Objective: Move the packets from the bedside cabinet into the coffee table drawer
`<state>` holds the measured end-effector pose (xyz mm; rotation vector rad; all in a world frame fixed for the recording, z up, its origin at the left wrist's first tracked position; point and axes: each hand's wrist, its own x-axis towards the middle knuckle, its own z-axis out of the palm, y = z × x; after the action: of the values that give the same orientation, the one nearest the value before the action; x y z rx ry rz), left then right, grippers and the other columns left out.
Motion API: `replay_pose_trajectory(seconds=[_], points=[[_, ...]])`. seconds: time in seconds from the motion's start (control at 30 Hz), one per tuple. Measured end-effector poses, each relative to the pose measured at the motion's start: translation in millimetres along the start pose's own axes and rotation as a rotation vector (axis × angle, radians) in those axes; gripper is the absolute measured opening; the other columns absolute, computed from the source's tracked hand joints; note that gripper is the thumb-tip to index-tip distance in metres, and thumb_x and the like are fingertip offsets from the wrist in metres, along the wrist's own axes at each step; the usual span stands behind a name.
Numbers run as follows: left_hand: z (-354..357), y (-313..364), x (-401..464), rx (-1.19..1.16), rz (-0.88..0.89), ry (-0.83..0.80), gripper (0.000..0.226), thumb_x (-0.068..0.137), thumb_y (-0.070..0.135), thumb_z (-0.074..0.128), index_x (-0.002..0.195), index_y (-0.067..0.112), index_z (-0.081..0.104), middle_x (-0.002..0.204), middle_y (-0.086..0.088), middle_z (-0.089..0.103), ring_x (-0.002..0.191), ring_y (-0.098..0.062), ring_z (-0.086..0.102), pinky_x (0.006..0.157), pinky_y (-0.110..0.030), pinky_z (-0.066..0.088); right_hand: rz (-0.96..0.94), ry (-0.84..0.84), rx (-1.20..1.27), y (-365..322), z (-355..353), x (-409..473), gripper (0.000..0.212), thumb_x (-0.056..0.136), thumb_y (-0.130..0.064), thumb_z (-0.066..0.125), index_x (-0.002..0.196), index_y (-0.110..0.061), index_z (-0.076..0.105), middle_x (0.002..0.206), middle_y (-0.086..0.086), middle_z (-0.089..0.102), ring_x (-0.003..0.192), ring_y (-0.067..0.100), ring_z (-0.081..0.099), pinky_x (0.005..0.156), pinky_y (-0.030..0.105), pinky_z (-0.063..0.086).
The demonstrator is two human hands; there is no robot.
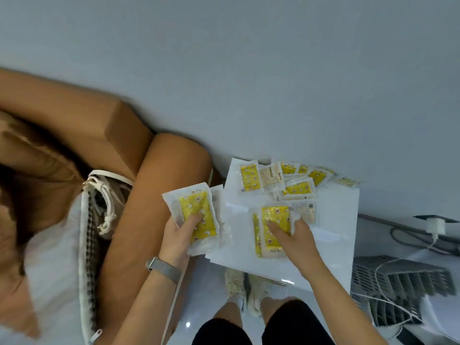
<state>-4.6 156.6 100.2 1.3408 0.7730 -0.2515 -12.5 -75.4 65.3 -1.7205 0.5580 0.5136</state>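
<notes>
1. The white bedside cabinet (331,245) has its top against the grey wall (249,70) at the far side; its near edge runs just above the person's shoes (246,290), and its left edge lies close to the brown sofa arm (159,195), with only a narrow gap between them.
2. The left hand (179,232) holds a small stack of yellow-and-clear packets (196,217) off the cabinet's left edge, thumb curled over the top one, fingers underneath.
3. The right hand (293,235) presses on another few packets (273,227) lying on the cabinet top, fingers bent over them; the blur makes it hard to say whether they are pinched or merely pressed.
4. More packets, a loose heap (296,180), lie along the back of the top, touching the wall; the rightmost ones reach the cabinet's right corner.
5. The near right part of the top is bare white surface.
6. Right of the cabinet sit a grey slatted appliance (398,290), a white cable and a charger plug (434,226).
7. A white bag (99,207) rests on the sofa; the floor is glossy pale tile.
</notes>
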Motion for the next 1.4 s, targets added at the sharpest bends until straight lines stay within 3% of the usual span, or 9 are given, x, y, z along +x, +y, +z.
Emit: replay_pose_trajectory(seconds=[0.07,0.33,0.63,0.8,0.97,1.1,1.2,1.4], points=[[-11,23,-30,0.008,0.046,0.051,0.017,0.092,0.004,0.057,0.098,0.018,0.065,0.084,0.004,0.074,0.077,-0.015,0.071,0.066,-0.03,0.058,-0.034,-0.001,0.081,-32,-8,-26,0.014,0.086,-0.033,0.069,0.098,-0.027,0.065,0.097,-0.001,0.073,0.09,0.012,0.069,0.084,0.04,0.057],[-41,58,-188,-0.129,0.13,0.286,0.015,0.094,0.007,0.055,0.103,0.014,0.065,0.085,0.002,0.075,0.075,-0.012,0.072,0.062,-0.023,0.056,-0.097,-0.252,0.247,-104,-35,-132,0.029,0.091,-0.02,0.063,0.119,-0.02,0.061,0.111,0.0,0.072,0.102,0.02,0.069,0.09,0.045,0.054],[-59,-5,-344,-0.462,0.169,0.663,0.016,0.094,0.01,0.056,0.108,0.01,0.064,0.085,0.0,0.075,0.074,-0.014,0.072,0.061,-0.025,0.057,-0.126,-0.632,0.029,-124,-24,-216,0.017,0.09,-0.019,0.063,0.107,-0.016,0.064,0.098,0.0,0.075,0.089,0.015,0.072,0.064,0.026,0.059],[-104,-49,-426,-0.675,0.213,0.892,0.016,0.094,0.01,0.054,0.108,0.01,0.064,0.089,-0.005,0.075,0.075,-0.017,0.072,0.067,-0.031,0.06,-0.144,-0.842,-0.112,-121,34,-279,0.015,0.089,-0.018,0.065,0.104,-0.016,0.064,0.095,0.001,0.076,0.083,0.018,0.073,0.061,0.03,0.059],[-165,-99,-512,-0.829,0.248,1.128,0.013,0.095,0.008,0.053,0.1,0.01,0.064,0.079,-0.001,0.075,0.067,-0.013,0.071,0.059,-0.025,0.058,-0.162,-1.058,-0.259,-90,123,-370,0.017,0.087,-0.021,0.067,0.103,-0.021,0.061,0.094,0.0,0.075,0.082,0.017,0.073,0.069,0.034,0.058],[-227,-142,-580,-0.893,0.248,1.273,0.013,0.094,0.01,0.054,0.102,0.011,0.065,0.085,-0.003,0.074,0.071,-0.014,0.071,0.07,-0.031,0.058,-0.101,-1.217,-0.305,-43,201,-458,0.017,0.088,-0.017,0.066,0.105,-0.017,0.062,0.097,0.003,0.075,0.086,0.021,0.073,0.072,0.039,0.06],[-279,-170,-625,-0.92,0.264,1.375,0.012,0.093,0.012,0.056,0.102,0.014,0.065,0.095,-0.005,0.074,0.083,-0.019,0.071,0.08,-0.036,0.055,-0.093,-1.293,-0.349,-9,256,-517,0.017,0.089,-0.017,0.065,0.105,-0.014,0.062,0.097,0.005,0.075,0.085,0.021,0.073,0.067,0.034,0.06],[-368,-203,-676,-0.976,0.283,1.469,0.013,0.093,0.011,0.057,0.1,0.017,0.066,0.094,-0.001,0.075,0.091,-0.024,0.069,0.087,-0.04,0.053,-0.1,-1.332,-0.413,30,343,-592,0.021,0.087,-0.022,0.067,0.107,-0.016,0.062,0.097,0.004,0.075,0.087,0.022,0.073,0.083,0.043,0.056]])
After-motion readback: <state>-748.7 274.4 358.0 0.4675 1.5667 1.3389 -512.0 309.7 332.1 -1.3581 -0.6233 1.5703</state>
